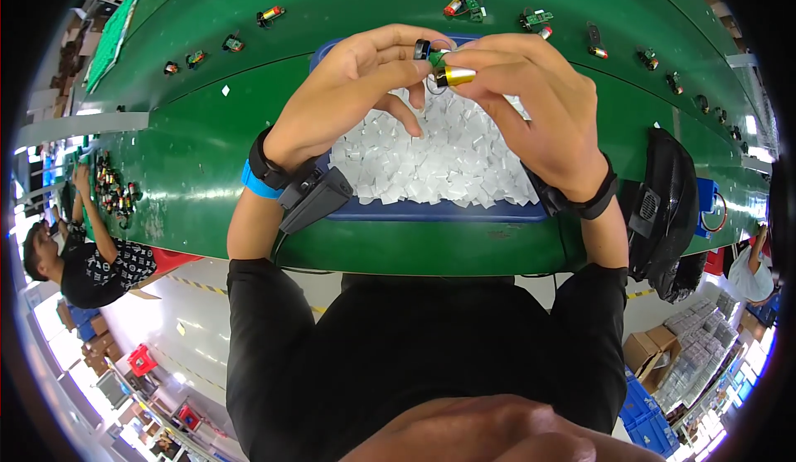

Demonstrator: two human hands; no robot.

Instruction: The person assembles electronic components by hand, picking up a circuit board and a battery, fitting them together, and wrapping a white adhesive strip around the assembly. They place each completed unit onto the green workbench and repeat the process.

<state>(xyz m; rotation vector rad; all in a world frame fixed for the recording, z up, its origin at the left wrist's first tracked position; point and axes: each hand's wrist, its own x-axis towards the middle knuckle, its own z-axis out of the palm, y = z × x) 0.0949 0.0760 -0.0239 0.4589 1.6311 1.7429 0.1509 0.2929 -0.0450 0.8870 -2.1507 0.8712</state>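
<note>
Both hands are raised over a blue tray (448, 212) filled with small white pieces (431, 159). Between my fingertips is a small wired circuit board (439, 58), green, joined to a black part and a battery (458, 76) with a yellow and black wrap. My left hand (352, 85) pinches the board's black end between thumb and fingers, its lower fingers curled loosely. My right hand (539, 89) grips the battery side, with thumb and forefinger against the battery. My fingers partly cover the board, and thin wires loop around it.
Similar board-and-battery assemblies (466, 6) lie in a row along the far green table (199, 147). More are heaped (114, 188) at the left by a seated co-worker (91, 263). To the right sit a black bag (667, 213) and a blue box (707, 205).
</note>
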